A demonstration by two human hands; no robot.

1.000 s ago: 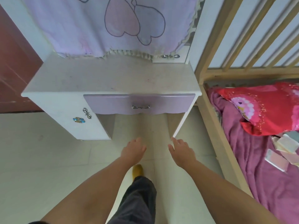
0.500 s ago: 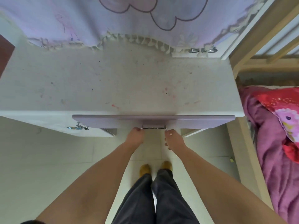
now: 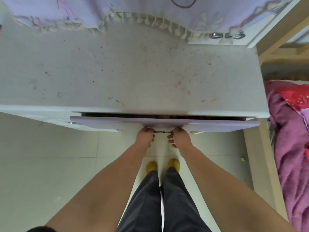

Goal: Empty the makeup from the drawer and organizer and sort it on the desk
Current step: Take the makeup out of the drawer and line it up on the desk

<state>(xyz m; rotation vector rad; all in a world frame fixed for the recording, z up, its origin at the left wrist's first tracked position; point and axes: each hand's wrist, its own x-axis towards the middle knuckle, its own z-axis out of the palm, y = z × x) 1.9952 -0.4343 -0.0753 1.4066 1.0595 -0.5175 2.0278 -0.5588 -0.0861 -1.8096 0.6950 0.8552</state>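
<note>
Here, in the head view, the step in hand is judged to be the opening of the drawer [image 3: 217, 125]: its lilac front stands just clear of the desk [image 3: 133, 72], and only a narrow dark gap is shown between the 2. Nothing of the makeup can be made out in that gap, and no organizer can be picked out; the desk top is seen bare apart from specks and pink smears. The task is therefore judged to be at its very start.

The next move is thought to call for a straight, even pull toward the body, so that the drawer slides without jamming, until its contents are exposed and can be lifted out.

The left hand [image 3: 145, 137] is placed under the drawer front, its fingers curled up around the left end of the metal handle [image 3: 161, 131]. The right hand [image 3: 179, 137] is set likewise on the right end, fingers hooked around it. Both hands are thus closed on the handle, which is mostly hidden between them.
</note>
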